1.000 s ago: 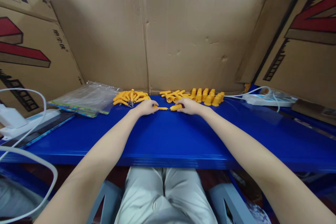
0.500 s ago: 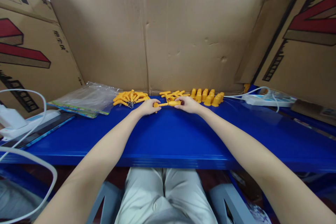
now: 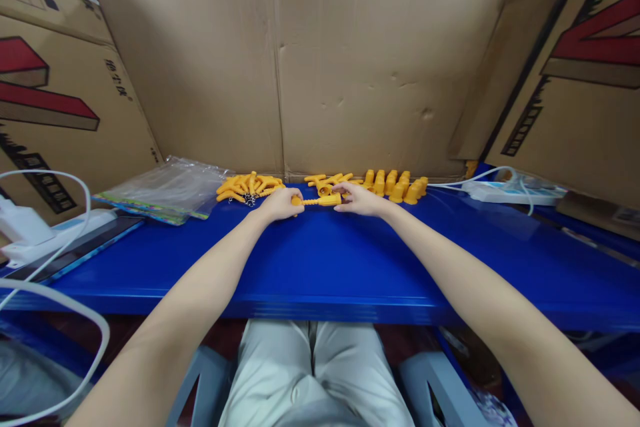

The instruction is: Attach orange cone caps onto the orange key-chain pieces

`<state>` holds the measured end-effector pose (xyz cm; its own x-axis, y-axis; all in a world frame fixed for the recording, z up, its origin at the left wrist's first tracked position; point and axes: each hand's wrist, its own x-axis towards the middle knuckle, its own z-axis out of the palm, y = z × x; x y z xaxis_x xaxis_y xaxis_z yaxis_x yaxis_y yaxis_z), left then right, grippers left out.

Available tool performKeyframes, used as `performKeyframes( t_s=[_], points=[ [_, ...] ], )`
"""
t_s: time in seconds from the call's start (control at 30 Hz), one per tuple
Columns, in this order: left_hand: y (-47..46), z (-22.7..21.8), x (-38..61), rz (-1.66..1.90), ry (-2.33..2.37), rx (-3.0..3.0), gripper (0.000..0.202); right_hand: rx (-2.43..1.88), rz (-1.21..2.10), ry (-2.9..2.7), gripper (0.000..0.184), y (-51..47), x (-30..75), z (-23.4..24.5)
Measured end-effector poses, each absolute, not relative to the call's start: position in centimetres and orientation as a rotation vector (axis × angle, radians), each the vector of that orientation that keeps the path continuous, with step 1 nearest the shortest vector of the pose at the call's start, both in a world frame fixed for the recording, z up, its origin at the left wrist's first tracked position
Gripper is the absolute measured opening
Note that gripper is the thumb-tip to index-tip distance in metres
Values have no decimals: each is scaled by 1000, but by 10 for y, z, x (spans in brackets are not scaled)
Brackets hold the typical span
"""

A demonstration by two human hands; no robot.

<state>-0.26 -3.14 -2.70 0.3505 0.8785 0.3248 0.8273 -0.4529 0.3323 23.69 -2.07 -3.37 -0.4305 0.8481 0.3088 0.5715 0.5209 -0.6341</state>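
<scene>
Above the blue tabletop, a yellow plastic threaded rod (image 3: 311, 201) runs sideways between my hands, with a thicker yellow sleeve (image 3: 329, 200) at its right part. My left hand (image 3: 281, 204) is closed round the rod's left end, by a knob-like yellow piece (image 3: 297, 201). Thumb and fingers of my right hand (image 3: 357, 200) curl round the sleeve's right end, which shows between them. How firmly they press is hard to see. Left of my left hand lies a pile of yellow branched pieces (image 3: 249, 183) with small metal chains (image 3: 249, 200). More yellow pieces (image 3: 327, 180) lie behind my hands.
Several yellow cup-shaped pieces (image 3: 397, 187) stand upright at the right. Clear plastic bags (image 3: 165, 187) lie at the left. White power strips (image 3: 515, 192) with cables sit at both sides. A cardboard wall (image 3: 380, 73) closes off the back of the blue table (image 3: 320, 260).
The fingers of my right hand have loosened and shifted slightly at the sleeve's right end. My left hand keeps the rod in nearly the same place.
</scene>
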Motion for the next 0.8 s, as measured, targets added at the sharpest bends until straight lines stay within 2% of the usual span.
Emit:
performKeyframes(
  t_s=[0.07,0.23,0.33,0.57,0.7,0.8],
  points=[
    [-31,-27,-4,694,1604,2493,19,-1136,754,-2099,44,-20,240,-34],
    [-31,-26,-6,682,1621,2518,22,-1142,1178,-1905,25,-26,242,-29],
    [-33,-25,-5,690,1629,2503,22,-1136,1319,-1811,15,-31,241,-26],
    [-36,-23,-2,695,1640,2499,21,-1197,1408,-1645,23,-30,235,-30],
    [-34,-24,-3,685,1652,2504,20,-1156,1458,-1666,18,-31,238,-28],
    [-33,-24,-4,677,1651,2514,21,-1098,1488,-1712,31,-33,242,-27]
  ],
)
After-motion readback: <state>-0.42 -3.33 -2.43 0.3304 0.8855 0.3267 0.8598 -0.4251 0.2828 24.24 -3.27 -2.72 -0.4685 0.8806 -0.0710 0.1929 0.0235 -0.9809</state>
